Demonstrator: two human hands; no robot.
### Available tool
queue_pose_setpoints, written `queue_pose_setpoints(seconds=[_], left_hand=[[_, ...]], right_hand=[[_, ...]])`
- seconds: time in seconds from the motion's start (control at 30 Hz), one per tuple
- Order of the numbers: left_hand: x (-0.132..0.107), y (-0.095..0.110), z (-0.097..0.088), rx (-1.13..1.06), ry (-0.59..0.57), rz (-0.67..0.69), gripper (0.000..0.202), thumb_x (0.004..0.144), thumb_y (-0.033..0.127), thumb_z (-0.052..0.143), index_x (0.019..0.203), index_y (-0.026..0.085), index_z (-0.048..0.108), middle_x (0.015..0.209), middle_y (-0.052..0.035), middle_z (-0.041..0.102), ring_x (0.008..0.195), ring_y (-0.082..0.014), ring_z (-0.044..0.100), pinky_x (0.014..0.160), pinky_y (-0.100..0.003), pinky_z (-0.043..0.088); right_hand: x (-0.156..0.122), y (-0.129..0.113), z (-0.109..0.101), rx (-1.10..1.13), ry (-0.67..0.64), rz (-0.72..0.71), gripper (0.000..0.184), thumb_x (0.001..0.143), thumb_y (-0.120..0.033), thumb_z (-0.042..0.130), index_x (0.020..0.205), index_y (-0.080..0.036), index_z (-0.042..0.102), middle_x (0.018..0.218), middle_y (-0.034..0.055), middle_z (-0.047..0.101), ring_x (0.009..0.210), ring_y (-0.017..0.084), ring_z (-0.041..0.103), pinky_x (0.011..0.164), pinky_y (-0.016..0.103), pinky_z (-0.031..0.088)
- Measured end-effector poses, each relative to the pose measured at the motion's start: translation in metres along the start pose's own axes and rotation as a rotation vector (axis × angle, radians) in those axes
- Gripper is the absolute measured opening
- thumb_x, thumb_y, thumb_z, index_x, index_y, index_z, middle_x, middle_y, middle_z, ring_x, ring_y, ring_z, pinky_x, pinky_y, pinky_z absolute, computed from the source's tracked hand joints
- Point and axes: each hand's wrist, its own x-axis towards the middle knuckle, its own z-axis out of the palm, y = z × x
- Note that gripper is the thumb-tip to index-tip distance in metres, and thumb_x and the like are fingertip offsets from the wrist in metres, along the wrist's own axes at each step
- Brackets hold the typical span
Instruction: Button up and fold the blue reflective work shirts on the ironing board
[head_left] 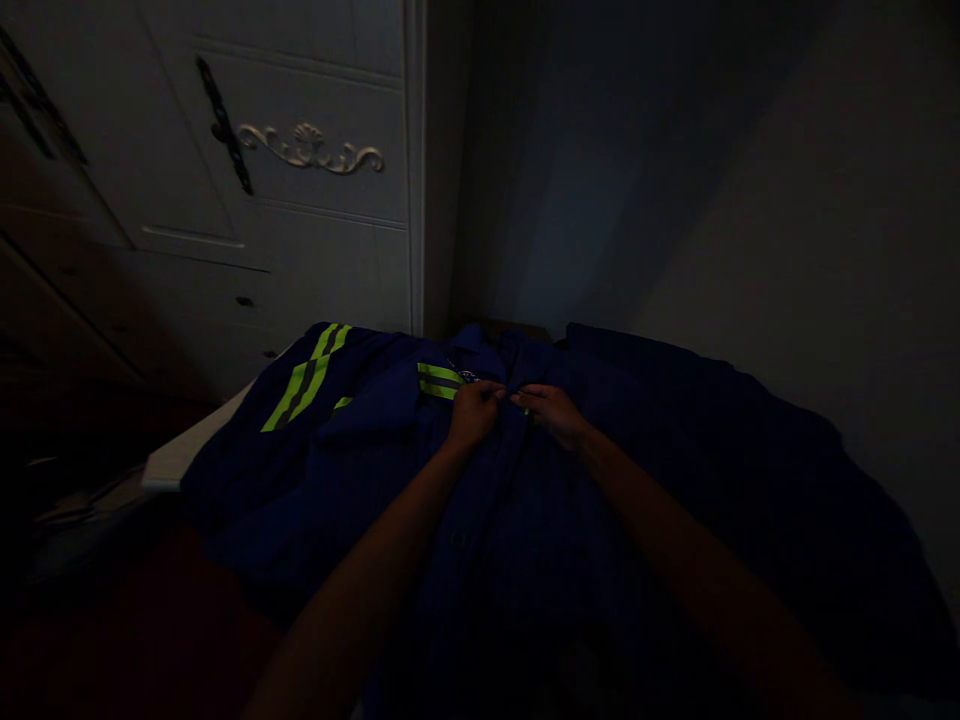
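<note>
A dark blue work jacket [375,470] with yellow-green and grey reflective strips lies spread out before me. My left hand [476,412] is closed, its fingers pinching the cloth at the jacket's front opening, just below the collar [480,345]. Close beside it on the right, my right hand [553,410] pinches the other front edge. The fingertips of both hands almost meet. A reflective strip [439,381] on the chest shows left of my left hand. Whether a button or zip sits between the fingers is too dark to tell.
The jacket rests on a pale surface whose edge [169,465] shows at the left. Behind stands a white cabinet [330,260] with a dark handle [225,125] and carved ornament [311,145]. A plain wall [787,220] rises at the right. The room is very dim.
</note>
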Motion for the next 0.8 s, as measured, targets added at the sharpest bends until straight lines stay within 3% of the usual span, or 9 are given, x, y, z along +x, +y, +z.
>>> queue_pose_setpoints(seconds=[0.23,0.4,0.6,0.8], left_hand=[[-0.0006,-0.0037,0.0034,-0.046,0.014,-0.011,0.014,0.079,0.012,0.065,0.088,0.014,0.075,0.092,-0.0083,0.076,0.087,-0.0204,0.07,0.084,-0.033,0.053],[-0.0002,-0.0061,0.0038,-0.104,0.026,-0.035,0.013,0.077,0.011,0.066,0.084,0.015,0.075,0.088,-0.0072,0.076,0.086,-0.0203,0.07,0.084,-0.033,0.053],[0.0016,-0.0073,0.0023,-0.267,0.062,-0.107,0.016,0.07,0.009,0.069,0.085,0.013,0.073,0.089,-0.0092,0.075,0.084,-0.021,0.07,0.081,-0.034,0.054],[-0.0005,-0.0054,0.002,-0.417,0.042,-0.185,0.023,0.066,0.012,0.073,0.089,0.014,0.072,0.075,-0.0044,0.073,0.072,-0.0178,0.069,0.072,-0.03,0.053]], right_hand=[[-0.0021,-0.001,0.0047,0.199,-0.008,0.1,0.03,0.05,-0.031,0.086,0.065,-0.015,0.066,0.062,-0.0014,0.062,0.06,0.011,0.056,0.061,0.024,0.042],[-0.0022,-0.0004,0.0076,0.16,0.017,0.084,0.029,0.052,-0.031,0.086,0.064,-0.016,0.065,0.061,-0.0016,0.062,0.059,0.011,0.055,0.06,0.025,0.042],[-0.0038,-0.0016,0.0054,0.142,-0.048,0.058,0.028,0.057,-0.031,0.084,0.074,-0.015,0.068,0.069,-0.0002,0.066,0.064,0.012,0.058,0.064,0.025,0.043],[-0.0002,0.0024,0.0028,0.152,-0.01,0.094,0.021,0.056,-0.024,0.08,0.068,-0.015,0.065,0.064,-0.0011,0.063,0.059,0.011,0.056,0.06,0.025,0.041]])
